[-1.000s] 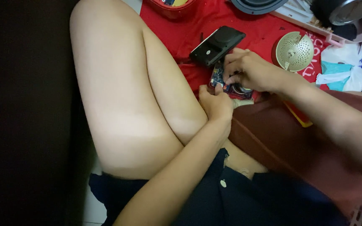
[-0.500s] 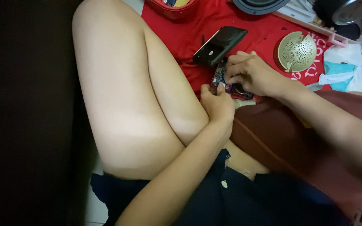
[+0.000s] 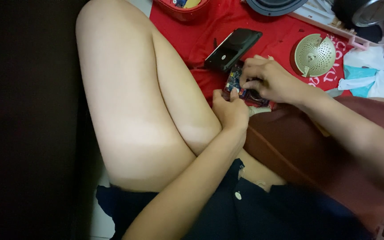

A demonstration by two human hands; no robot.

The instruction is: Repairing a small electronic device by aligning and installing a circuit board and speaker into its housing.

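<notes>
left hand (image 3: 230, 109): mine, curled tight, fingertips pinching the near edge of the small circuit board (image 3: 234, 82); wrist crosses my bent leg (image 3: 138, 111).
right hand (image 3: 270, 82): mine, fingers bent down over the same board, closed on it from the far side; thumb hidden, so exact pinch unclear.
circuit board: blue, small, mostly covered by both hands; sits on the red cloth (image 3: 210, 33), just in front of the black casing (image 3: 232, 49).
black casing: flat, oblong, lying tilted on the cloth, touching or just beside my right fingers.
perforated round cover (image 3: 314, 55): beige, to the right, apart from my hands.
red tray (image 3: 183, 6): top edge, well apart.
brown basket (image 3: 298, 151): under my right forearm.
</notes>
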